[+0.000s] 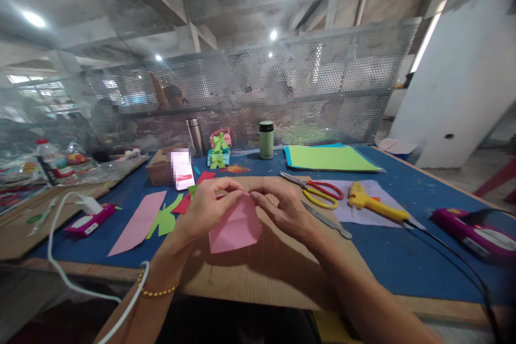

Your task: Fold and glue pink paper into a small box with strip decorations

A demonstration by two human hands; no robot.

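Note:
A creased piece of pink paper hangs between my two hands, above the brown cardboard sheet. My left hand pinches its top edge from the left. At the same top edge, my right hand has its thumb and fingers closed on the paper. Just right of that hand lie scissors with red and yellow handles and a grey flat blade. Left of my left hand are a green paper cutout, a pink paper strip and red paper pieces.
A yellow glue gun rests on lilac paper, its black cord trailing right. Green sheets, a green tumbler, a steel flask, small bowed paper items, a phone and purple power strips stand around.

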